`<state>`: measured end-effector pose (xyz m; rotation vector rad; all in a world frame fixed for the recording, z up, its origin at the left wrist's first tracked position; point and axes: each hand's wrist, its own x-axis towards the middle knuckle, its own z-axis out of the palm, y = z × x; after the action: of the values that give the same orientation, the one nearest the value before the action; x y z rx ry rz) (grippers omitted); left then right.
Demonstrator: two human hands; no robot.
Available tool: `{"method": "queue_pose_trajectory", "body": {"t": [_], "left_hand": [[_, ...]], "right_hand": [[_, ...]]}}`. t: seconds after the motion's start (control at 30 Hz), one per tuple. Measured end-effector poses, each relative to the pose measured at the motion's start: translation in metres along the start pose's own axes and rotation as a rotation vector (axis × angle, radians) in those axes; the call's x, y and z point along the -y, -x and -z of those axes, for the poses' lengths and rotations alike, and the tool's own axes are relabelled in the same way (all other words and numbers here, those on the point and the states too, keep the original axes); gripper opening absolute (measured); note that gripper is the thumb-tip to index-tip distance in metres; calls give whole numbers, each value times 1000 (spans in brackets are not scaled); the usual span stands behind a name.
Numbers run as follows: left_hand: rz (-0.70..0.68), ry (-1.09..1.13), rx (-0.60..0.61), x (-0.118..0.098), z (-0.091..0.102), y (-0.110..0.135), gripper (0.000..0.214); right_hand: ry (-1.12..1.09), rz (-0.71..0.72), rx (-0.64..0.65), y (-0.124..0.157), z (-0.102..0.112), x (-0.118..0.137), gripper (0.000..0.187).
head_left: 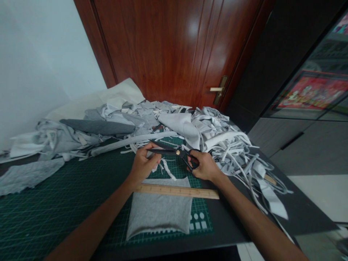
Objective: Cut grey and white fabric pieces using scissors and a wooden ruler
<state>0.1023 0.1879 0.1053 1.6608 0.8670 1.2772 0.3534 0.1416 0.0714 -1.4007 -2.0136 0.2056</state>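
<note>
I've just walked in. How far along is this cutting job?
Plenty looks done: a heap of cut grey and white fabric strips covers the far side. In hand: the right hand grips black scissors by the handles, with the left hand beside the blades. Left: a grey fabric piece looks uncut under a wooden ruler on the green cutting mat.

Wooden door, white wall, grey cabinet

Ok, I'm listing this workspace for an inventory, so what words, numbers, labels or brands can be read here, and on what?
Wooden ruler: markings too small to read.
Green cutting mat: any edge numbers too blurred to read.
Red picture behind glass: too blurred to read.
Nothing else legible.
</note>
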Motion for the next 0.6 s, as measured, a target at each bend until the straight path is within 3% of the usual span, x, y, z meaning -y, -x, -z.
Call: {"method": "queue_pose_trajectory", "body": {"t": [0.6], "left_hand": [[-21,32,2,8,1,-2,14]], "right_hand": [[4,16,20,0,2,-1,14]]}}
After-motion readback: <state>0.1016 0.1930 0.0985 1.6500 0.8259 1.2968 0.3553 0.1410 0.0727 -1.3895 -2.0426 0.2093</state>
